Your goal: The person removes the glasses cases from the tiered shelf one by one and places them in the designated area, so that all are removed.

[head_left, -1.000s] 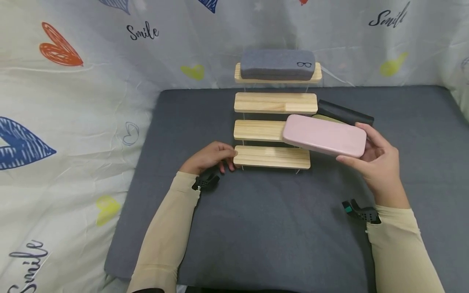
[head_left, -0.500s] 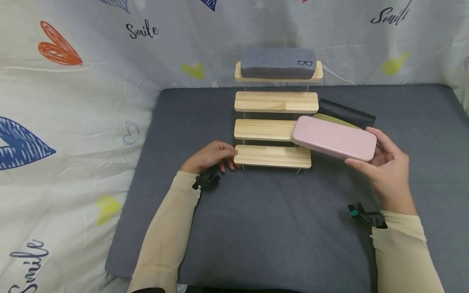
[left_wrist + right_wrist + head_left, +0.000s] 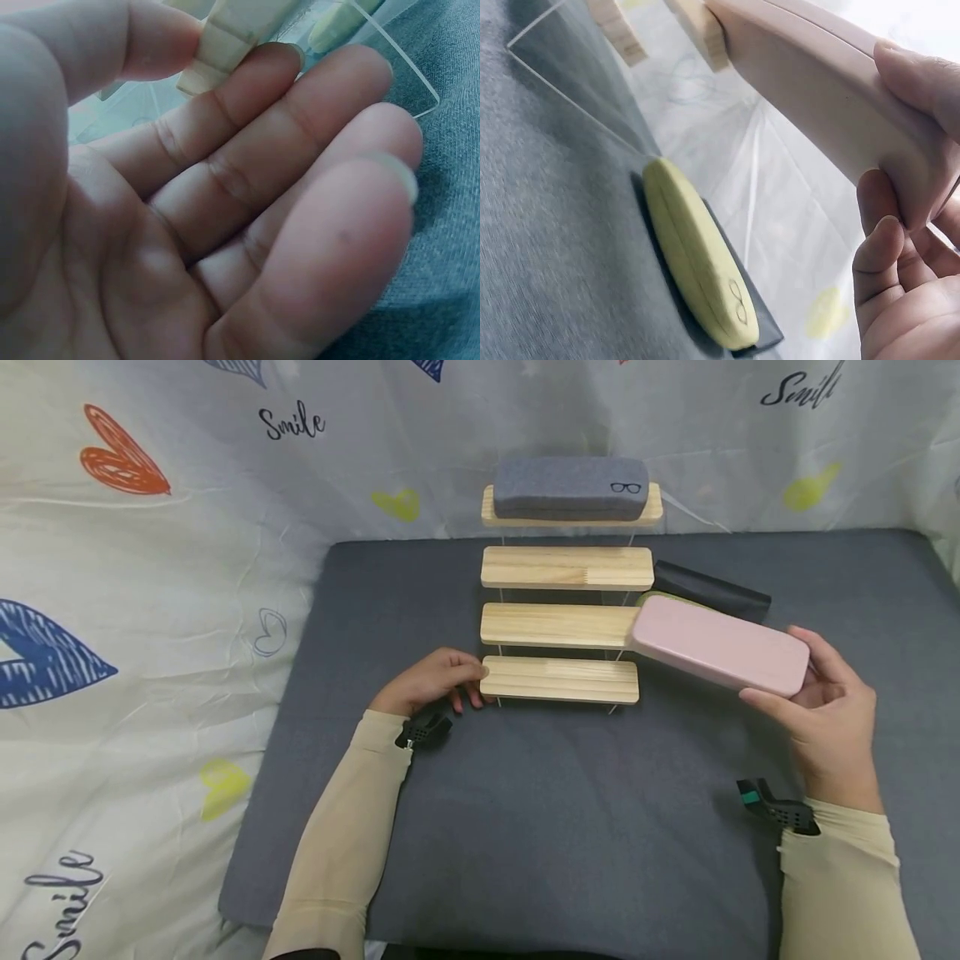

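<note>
My right hand (image 3: pixel 832 718) grips the right end of a pink glasses case (image 3: pixel 720 643), thumb on the near side and fingers on the far side. The case's left end overlaps the right end of the second-lowest shelf in the head view. In the right wrist view, the case (image 3: pixel 810 90) is above the table, close by a wooden shelf end (image 3: pixel 701 34). My left hand (image 3: pixel 431 681) pinches the left end of the lowest wooden shelf (image 3: pixel 558 681) between thumb and index finger. The left wrist view has its other fingers (image 3: pixel 307 120) loosely bent below the wood (image 3: pixel 229 45).
A grey glasses case (image 3: pixel 570 489) lies on the top shelf of the stepped stand, which has clear side panels. Right of the stand, a black case (image 3: pixel 712 589) lies on the grey table (image 3: pixel 525 827) beside a yellow-green glasses case (image 3: pixel 697 251). A printed curtain (image 3: pixel 420 435) hangs behind.
My right hand has drawn the pink case to the right, away from over the lower shelves, uncovering more of the second-lowest one. The left hand stays at the lowest shelf.
</note>
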The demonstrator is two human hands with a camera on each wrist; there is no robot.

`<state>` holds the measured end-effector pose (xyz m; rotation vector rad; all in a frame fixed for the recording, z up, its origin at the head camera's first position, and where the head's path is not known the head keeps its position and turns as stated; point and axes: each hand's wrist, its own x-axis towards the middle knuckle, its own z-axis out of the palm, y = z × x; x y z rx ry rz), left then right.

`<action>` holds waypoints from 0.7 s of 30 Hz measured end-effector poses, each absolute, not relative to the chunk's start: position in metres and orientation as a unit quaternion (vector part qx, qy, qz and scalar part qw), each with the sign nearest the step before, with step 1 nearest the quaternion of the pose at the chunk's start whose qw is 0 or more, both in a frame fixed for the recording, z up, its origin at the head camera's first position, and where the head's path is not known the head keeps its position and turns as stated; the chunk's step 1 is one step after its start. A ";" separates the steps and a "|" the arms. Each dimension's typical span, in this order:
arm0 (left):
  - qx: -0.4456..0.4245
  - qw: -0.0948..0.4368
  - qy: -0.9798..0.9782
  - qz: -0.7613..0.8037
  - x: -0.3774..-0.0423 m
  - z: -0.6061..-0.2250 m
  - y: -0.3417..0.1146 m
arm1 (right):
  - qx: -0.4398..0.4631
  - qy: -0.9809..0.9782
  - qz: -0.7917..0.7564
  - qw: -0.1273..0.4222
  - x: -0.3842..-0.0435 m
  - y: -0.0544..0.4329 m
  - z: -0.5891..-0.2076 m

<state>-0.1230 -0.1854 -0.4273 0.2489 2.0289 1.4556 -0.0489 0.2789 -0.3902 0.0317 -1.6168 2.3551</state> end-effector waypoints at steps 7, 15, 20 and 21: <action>0.096 0.309 0.769 0.551 -0.122 -0.426 -0.185 | -0.007 -0.577 0.799 0.168 -0.044 0.289 -0.393; 0.097 0.309 0.768 0.552 -0.122 -0.426 -0.184 | -0.027 -0.593 0.787 0.169 -0.042 0.295 -0.398; 0.097 0.309 0.767 0.553 -0.122 -0.426 -0.185 | -0.041 -0.584 0.797 0.150 -0.045 0.298 -0.404; 0.096 0.309 0.767 0.553 -0.122 -0.425 -0.185 | -0.044 -0.583 0.798 0.145 -0.045 0.298 -0.405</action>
